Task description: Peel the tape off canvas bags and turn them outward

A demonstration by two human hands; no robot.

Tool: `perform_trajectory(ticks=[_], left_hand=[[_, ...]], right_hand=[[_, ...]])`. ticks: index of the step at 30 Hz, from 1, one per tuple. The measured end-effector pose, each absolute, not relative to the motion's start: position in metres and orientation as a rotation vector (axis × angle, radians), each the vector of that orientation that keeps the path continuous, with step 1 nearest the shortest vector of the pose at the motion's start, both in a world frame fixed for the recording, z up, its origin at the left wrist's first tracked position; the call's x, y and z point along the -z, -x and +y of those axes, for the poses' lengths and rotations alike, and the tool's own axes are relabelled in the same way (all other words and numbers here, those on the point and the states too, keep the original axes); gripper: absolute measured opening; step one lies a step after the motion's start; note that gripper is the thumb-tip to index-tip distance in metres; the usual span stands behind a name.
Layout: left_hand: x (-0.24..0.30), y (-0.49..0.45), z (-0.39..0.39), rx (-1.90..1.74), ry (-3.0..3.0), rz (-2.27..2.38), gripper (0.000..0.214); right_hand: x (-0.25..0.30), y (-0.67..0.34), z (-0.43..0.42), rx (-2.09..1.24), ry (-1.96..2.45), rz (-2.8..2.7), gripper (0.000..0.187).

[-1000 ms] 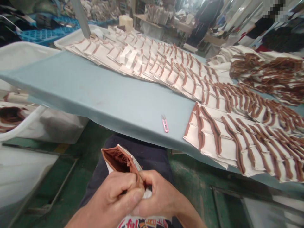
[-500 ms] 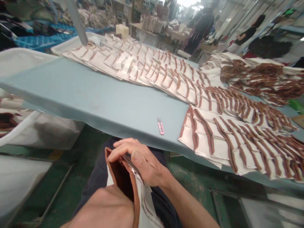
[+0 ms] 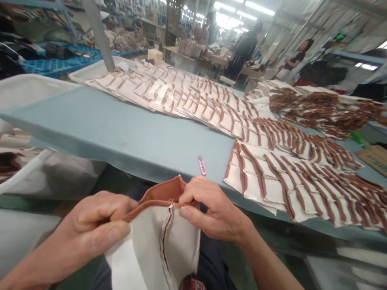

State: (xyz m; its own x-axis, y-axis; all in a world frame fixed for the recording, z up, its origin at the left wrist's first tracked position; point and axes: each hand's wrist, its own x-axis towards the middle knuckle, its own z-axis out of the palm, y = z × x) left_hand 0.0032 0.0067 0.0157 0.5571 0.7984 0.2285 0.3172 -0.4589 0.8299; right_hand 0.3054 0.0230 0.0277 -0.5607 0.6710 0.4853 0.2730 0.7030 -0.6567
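Observation:
Over my lap hangs a cream fabric pouch (image 3: 148, 233) with a brown band around its open top edge. A vertical seam with a dark brown line runs down the side facing me. My left hand (image 3: 93, 225) is closed on the rim at the left, thumb on the outside. At the right of the seam's top, my right hand (image 3: 214, 209) pinches the rim between thumb and fingers. A white strip (image 3: 125, 262) hangs below my left thumb. Pink-handled thread snips (image 3: 202, 166) lie on the table just beyond my right hand.
The blue-grey table (image 3: 99, 125) stretches ahead. Overlapping rows of cream and brown sewn pieces (image 3: 272, 177) cover its right and far parts. A brown heap (image 3: 314, 104) lies behind them. White bins (image 3: 33, 86) stand at the left, and people (image 3: 242, 52) are in the background.
The pouch has turned so its seamed side faces me and its mouth spreads wider. My left hand moved left to the rim; my right hand shifted right and now pinches beside the seam.

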Motion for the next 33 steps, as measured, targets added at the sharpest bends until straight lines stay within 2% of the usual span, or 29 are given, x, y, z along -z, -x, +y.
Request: perform_trajectory(ticks=[3, 7, 9, 11, 13, 19, 24, 33], left_hand=[[-0.029, -0.007, 0.020, -0.760, -1.879, 0.863, 0.058], [-0.050, -0.017, 0.037, -0.823, -2.207, 0.917, 0.018], [-0.061, -0.028, 0.043, -0.844, -2.385, 0.801, 0.024], [-0.068, -0.042, 0.046, -0.819, -2.444, 0.687, 0.017], [-0.069, -0.053, 0.045, -0.794, -2.422, 0.624, 0.011], [-0.054, -0.060, 0.039, -0.665, -2.299, 0.598, 0.016], [-0.042, -0.054, 0.040, -0.583, -2.277, 0.669, 0.021], [-0.041, -0.051, 0.045, -0.501, -2.222, 0.686, 0.033]], right_hand=[[-0.048, -0.309, 0.021, -0.690, 0.754, -2.158, 0.018], [-0.072, -0.312, 0.019, -0.788, 0.791, -2.095, 0.018], [-0.077, -0.311, 0.020, -0.910, 0.794, -2.036, 0.017], [-0.076, -0.309, 0.021, -1.055, 0.810, -1.980, 0.018], [-0.070, -0.308, 0.022, -1.180, 0.839, -1.946, 0.020], [-0.042, -0.310, 0.021, -1.385, 0.903, -1.842, 0.024], [-0.020, -0.306, 0.022, -1.304, 0.919, -1.907, 0.022], [-0.010, -0.301, 0.022, -0.824, 0.810, -2.018, 0.016]])
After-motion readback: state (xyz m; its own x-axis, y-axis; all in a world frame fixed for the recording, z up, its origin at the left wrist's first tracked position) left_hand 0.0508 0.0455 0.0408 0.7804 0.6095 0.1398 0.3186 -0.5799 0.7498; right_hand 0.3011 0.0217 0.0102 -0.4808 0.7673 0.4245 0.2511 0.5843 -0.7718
